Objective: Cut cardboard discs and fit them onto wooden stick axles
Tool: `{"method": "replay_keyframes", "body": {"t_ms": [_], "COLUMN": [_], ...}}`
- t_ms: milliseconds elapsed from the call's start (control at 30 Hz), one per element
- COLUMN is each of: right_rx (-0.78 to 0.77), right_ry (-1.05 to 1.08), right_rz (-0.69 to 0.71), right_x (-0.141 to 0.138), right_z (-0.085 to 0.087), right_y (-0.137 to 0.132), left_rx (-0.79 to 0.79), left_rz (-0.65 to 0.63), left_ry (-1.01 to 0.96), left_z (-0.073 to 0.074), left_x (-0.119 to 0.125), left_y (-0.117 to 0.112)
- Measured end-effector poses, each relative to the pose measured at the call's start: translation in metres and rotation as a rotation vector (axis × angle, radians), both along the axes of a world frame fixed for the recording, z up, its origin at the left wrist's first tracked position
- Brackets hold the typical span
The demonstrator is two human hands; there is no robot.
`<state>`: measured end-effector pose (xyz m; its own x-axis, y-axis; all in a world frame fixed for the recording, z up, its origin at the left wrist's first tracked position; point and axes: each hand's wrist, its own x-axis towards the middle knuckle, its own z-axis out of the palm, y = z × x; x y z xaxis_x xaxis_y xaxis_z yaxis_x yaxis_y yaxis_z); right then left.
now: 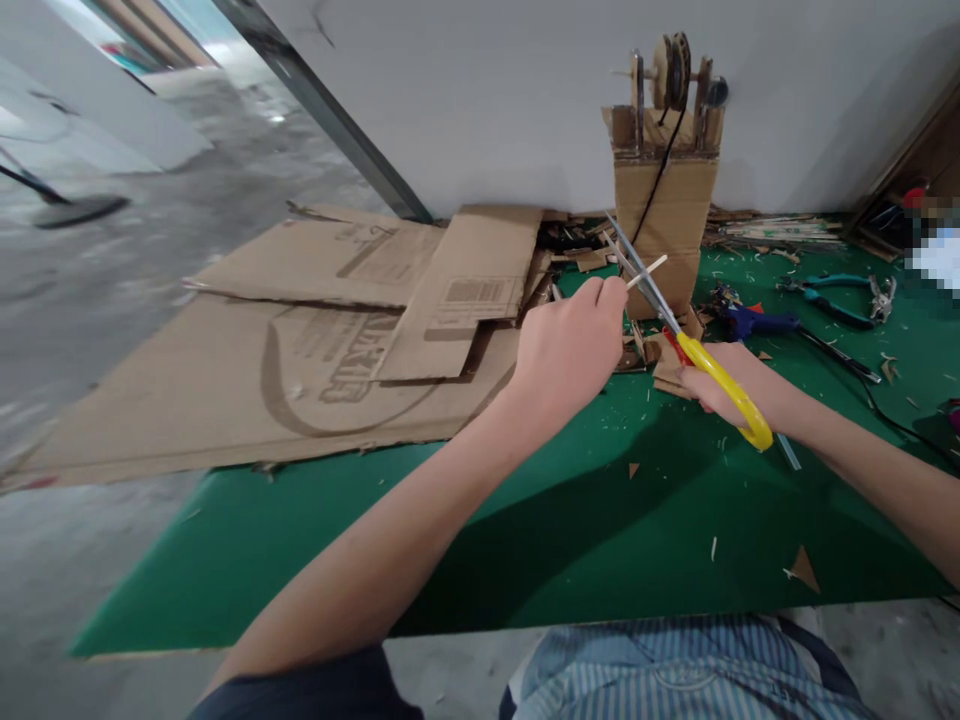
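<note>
My left hand [574, 335] is closed on a thin pale stick [649, 270], whose end sticks out to the right past the fingers. In my right hand [731, 385] is a pair of scissors [664, 308] with one yellow handle and some red showing near the fingers. The blades are apart and point up and away, with the stick's end lying across them. Just behind stands an upright cardboard box [667, 190], topped by a wheel [670, 72] on an axle, with a dark cord hanging from it.
Flat cardboard sheets [315, 350] cover the left of the green table [570, 540] and overhang its edge. Right of the box lie a blue glue gun [757, 320] with a cable and teal-handled pliers [836, 290]. Cardboard scraps [804, 570] are scattered about. A white wall [480, 100] rises behind.
</note>
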<state>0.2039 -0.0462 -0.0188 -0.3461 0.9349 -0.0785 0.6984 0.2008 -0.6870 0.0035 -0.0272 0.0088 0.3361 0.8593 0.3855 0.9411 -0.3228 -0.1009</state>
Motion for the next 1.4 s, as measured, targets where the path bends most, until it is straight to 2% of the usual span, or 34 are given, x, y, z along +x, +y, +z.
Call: {"method": "replay_keyframes", "body": {"t_ms": [300,533,633,900,1033,1133,1267,1400], "right_rx": [-0.185,-0.205,-0.22,-0.267,-0.206,-0.114,-0.057,-0.066], "right_ry": [0.047,0.276,0.339,0.34,0.267,0.207,0.096,0.055], "right_rz": [-0.076,0.103,0.121,-0.038,-0.063,-0.049,0.01,0.02], "right_x": [-0.001,0.01,0.011,0.006,0.001,-0.002,-0.004,-0.005], "right_z": [-0.006,-0.005,-0.006,-0.004,-0.004,-0.004,0.002,0.005], "right_y": [0.003,0.006,0.007,-0.001,-0.002,-0.001,0.002,0.003], "left_rx": [0.082,0.116,0.169,0.211,0.231,0.185,0.066,-0.131], "left_rz": [-0.039,-0.083,-0.144,-0.185,-0.169,-0.116,-0.038,-0.102], "left_ry": [0.034,0.007,-0.054,-0.117,-0.099,-0.115,-0.249,-0.452], "left_z": [-0.006,-0.008,-0.008,-0.014,-0.016,-0.014,-0.006,0.002], "left_x": [-0.005,-0.009,-0.01,-0.015,-0.011,-0.006,-0.003,-0.005], "left_y": [0.003,0.007,0.007,0.011,0.01,0.007,0.005,0.008]}}
